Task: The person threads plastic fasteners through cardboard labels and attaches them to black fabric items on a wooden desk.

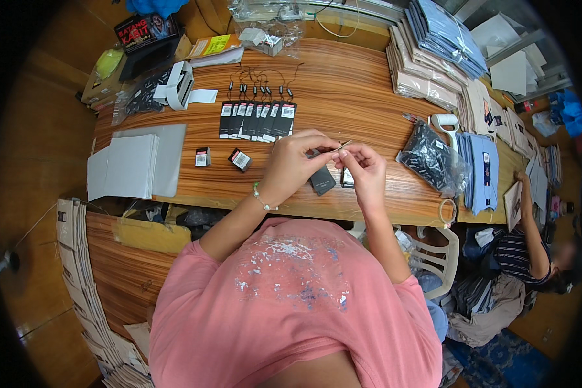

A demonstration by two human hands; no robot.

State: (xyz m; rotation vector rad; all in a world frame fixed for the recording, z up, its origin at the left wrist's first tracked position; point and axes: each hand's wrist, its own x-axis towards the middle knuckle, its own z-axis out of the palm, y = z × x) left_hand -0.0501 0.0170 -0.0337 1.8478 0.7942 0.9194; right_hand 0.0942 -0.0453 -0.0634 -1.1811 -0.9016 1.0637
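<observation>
My left hand [304, 154] and my right hand [363, 169] meet above the wooden table, fingertips pinched together. Between them is a thin, cord-like piece [344, 145], too small to make out clearly. Below the fingers lies a black hang tag [322, 180], partly covered by my left hand. Another dark tag with a white label [348, 178] shows in part beside my right hand. Just beyond my left hand, several black hang tags [255, 121] with white barcode labels are fanned in a row, their looped cords stretched away from me. Two small label stacks [240, 160] sit left of my left hand.
White sheets [124, 167] lie at the left near a label roll dispenser [178, 87]. On the right are a bag of black tags [431, 158], a tape roll [447, 211], a lint roller [445, 121] and stacks of folded garments [443, 39]. A co-worker's arm [530, 220] reaches in.
</observation>
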